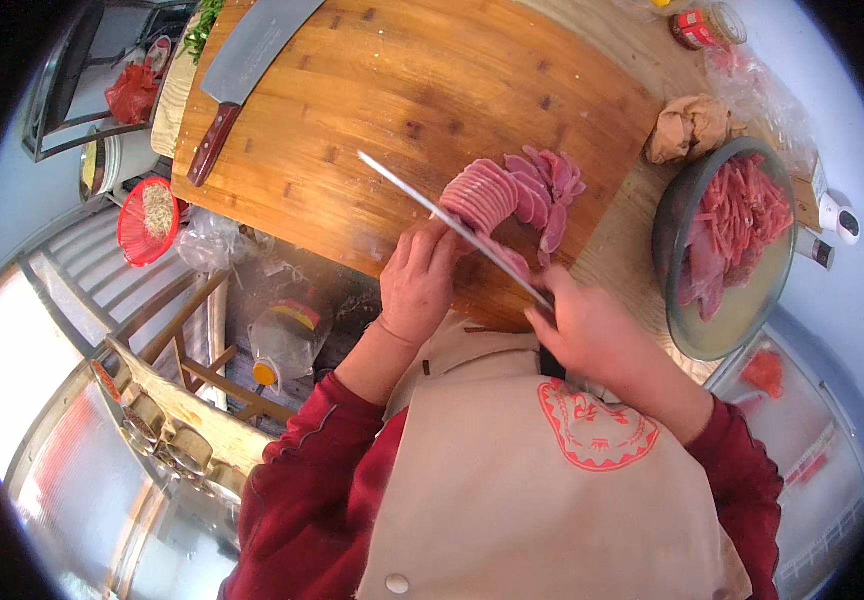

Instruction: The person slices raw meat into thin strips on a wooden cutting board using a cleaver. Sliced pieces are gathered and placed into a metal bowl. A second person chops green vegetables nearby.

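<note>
On a large wooden cutting board lies a fanned row of thin raw meat slices, with looser slices just right of it. My left hand rests at the near left end of the row, fingers bent close to the blade. My right hand, slightly blurred, grips a knife, seen edge-on; its blade slants up to the left over the board, in front of the meat. Its handle is hidden in my fist. What meat may lie under my left fingers is hidden.
A cleaver with a wooden handle lies at the board's upper left. At the right, a large bowl holds meat strips; crumpled brown paper and a glass jar are beyond it. A red basket is at the left.
</note>
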Available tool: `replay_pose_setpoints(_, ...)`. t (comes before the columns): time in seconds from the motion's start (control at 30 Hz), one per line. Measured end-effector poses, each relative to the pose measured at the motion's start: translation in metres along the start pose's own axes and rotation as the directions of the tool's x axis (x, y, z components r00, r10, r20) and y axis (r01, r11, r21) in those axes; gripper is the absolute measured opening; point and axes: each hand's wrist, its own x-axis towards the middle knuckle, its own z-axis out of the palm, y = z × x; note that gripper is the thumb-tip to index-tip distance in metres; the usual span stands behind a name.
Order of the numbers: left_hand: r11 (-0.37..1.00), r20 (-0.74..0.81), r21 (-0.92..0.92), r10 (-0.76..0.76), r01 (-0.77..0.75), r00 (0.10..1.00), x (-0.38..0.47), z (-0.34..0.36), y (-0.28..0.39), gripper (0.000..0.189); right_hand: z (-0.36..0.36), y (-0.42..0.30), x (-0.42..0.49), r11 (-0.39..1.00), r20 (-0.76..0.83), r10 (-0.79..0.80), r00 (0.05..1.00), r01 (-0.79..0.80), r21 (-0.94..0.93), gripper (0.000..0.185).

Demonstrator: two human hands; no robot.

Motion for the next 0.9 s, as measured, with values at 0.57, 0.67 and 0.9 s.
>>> replay_pose_setpoints(0.57, 1.0, -0.048, -0.009, -0.02, 0.019, 0.999, -0.001, 0.007, -0.002, 0.026, 0.028, -0.004, 0.072, 0.985, -0.054, -0.15, 0.987, 0.144, -0.095, 0.025)
replay_pose_setpoints(0.67, 0.999, -0.095, -0.037, -0.014, 0.011, 0.995, -0.001, 0.008, -0.002, 0.026, 0.01, -0.004, 0.053, 0.987, -0.061, -0.155, 0.986, 0.152, -0.051, 0.026)
replay_pose_setpoints(0.9, 1.0, -0.068, 0.004, 0.003, -0.003, 0.998, -0.005, 0.009, -0.004, 0.029, -0.016, -0.01, -0.028, 0.954, 0.238, 0.194, 0.952, -0.126, -0.273, 0.028)
